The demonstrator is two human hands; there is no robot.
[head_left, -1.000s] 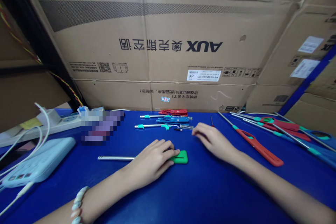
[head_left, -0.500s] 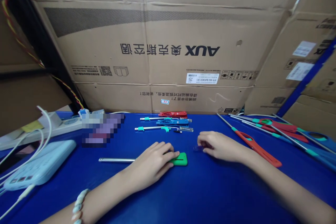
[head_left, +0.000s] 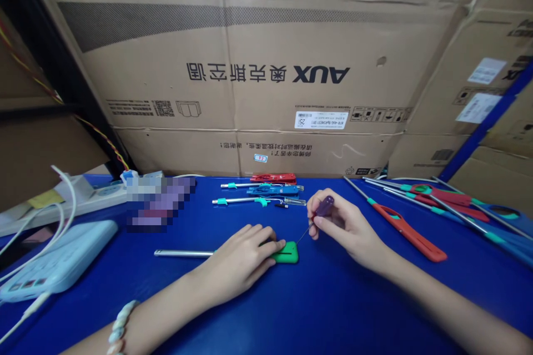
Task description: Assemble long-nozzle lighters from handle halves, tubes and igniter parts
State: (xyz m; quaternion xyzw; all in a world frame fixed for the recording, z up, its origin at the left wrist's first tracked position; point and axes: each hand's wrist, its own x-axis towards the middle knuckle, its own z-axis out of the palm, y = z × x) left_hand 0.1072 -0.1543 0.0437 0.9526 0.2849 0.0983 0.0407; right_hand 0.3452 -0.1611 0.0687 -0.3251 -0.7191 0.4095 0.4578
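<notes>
Upends purple-handled metal screwdriver (head_left: 324, 207), pinched in right hand (head_left: 348, 226), seemingly aligning with green plastic casing (head_left: 291, 258) under clasping left hand (head_left: 249, 252); needs steadiness

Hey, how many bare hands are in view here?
2: the left hand on the green plastic handle, the right hand holding the slim purple-handled screwdriver. No others show.

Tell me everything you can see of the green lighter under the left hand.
The green lighter lies flat, crosswise on the blue table. Its rounded handle looks like plastic, with a narrow dark slot along it; a slim silver tube, seemingly metal, points left. The left hand holds it down and hides its middle. The thin shaft of a purple screwdriver reaches the handle's right end; whether its tip touches is unclear.
</notes>
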